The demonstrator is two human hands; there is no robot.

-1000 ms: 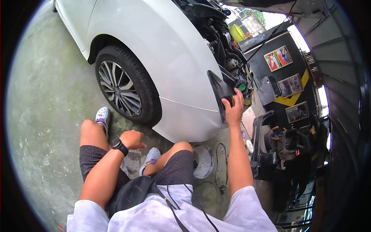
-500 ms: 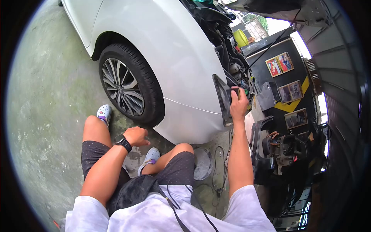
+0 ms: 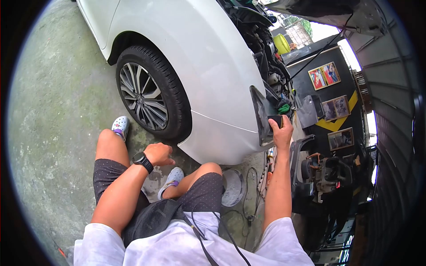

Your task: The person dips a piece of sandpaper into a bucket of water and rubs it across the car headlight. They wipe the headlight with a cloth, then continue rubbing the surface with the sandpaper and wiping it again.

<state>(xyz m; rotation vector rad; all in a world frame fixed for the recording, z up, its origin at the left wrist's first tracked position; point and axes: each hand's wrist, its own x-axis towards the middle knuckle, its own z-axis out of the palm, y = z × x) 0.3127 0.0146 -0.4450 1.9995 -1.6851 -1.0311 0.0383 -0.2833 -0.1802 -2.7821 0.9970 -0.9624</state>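
My right hand grips a small dark block between thumb and fingers. The block lies against the headlight, near its outer face at the front corner of a white car. Which side of the block touches the lens is hidden. My left hand, with a black watch on the wrist, hangs between my knees with its fingers curled in; nothing shows in it. Beyond it stands the front wheel, and the bumper corner is close by.
A round bucket stands on the floor beside my knee, with a cable next to it. The engine bay is exposed under the raised hood. A yellow container sits farther back, and dark car parts lie to the right.
My right hand has moved down along the headlight with the block, toward its lower end. My left hand stays almost where it was. The view has shifted slightly.
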